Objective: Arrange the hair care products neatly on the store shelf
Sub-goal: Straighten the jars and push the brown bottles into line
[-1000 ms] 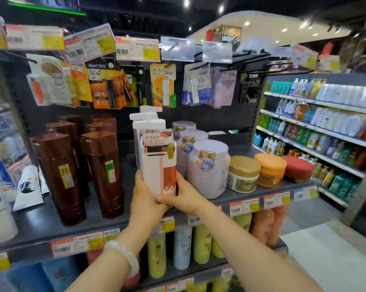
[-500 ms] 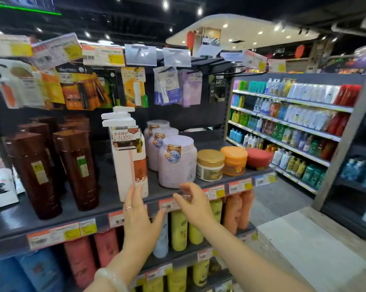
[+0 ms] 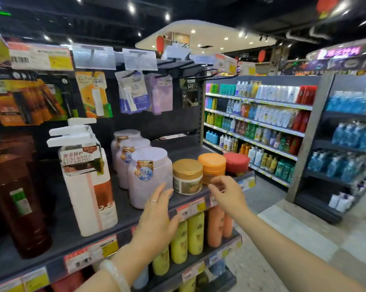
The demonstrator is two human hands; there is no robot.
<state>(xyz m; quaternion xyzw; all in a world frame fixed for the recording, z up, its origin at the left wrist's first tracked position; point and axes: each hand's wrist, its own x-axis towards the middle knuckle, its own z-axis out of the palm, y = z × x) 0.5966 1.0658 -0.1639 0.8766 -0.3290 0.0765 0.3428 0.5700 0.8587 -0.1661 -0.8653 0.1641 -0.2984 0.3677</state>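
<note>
Head view: left hand (image 3: 156,216) and right hand (image 3: 227,193), fingers loosely spread, holding nothing, flank gold-lidded jar (image 3: 187,177) on shelf (image 3: 72,239).

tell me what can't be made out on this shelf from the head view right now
- Price tags on the shelf edge: motion blur, print unreadable.
- Gold-lid jar: label partly covered by the left hand; only some letters show.
- Brown bottles: cut by the left frame edge, label text too blurred.
- Right hand: whether its fingertips touch the orange-lid jar cannot be told.
</note>
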